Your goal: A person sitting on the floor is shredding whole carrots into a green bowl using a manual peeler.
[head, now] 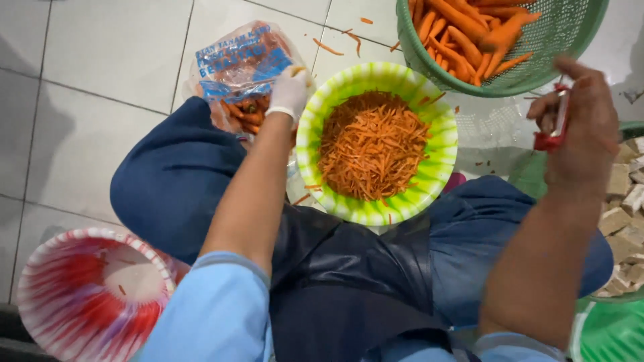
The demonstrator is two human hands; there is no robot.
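While reaching into the plastic bag (238, 70) at far left, left hand (288, 92), gloved white, curled down over the unpeeled carrots (247, 110) inside; fingers hidden by the glove's back, so cannot tell whether one is actually gripped yet. Bag slumped on the floor tiles (100, 60) just beyond the left knee, touching the rim of the green striped bowl (308, 131).

Carrots: stiff, light, tapered, likely a bit slick from the bag film. Best taken at the thick end or mid-length, wrapped grip, not by the thin tip, which could snap. Bag itself soft and crinkly, no support, apt to shift when pulled on.

Right hand (582, 127), bare, raised at far right, closed around a red-handled peeler (555, 121), blade end up, thumb and fingers clamped on the handle.

Green striped bowl between the knees, centre of scene, heaped with orange carrot shreds (372, 144). Green mesh basket (570, 33) far right, holding peeled whole carrots. Loose peel strips scattered on tiles between bowl and basket. Red and white bowl (40, 288) near left, looks hollow side up, a few orange flecks in it. Pale cut blocks (627, 228) in a green tub at right edge, kind unclear.
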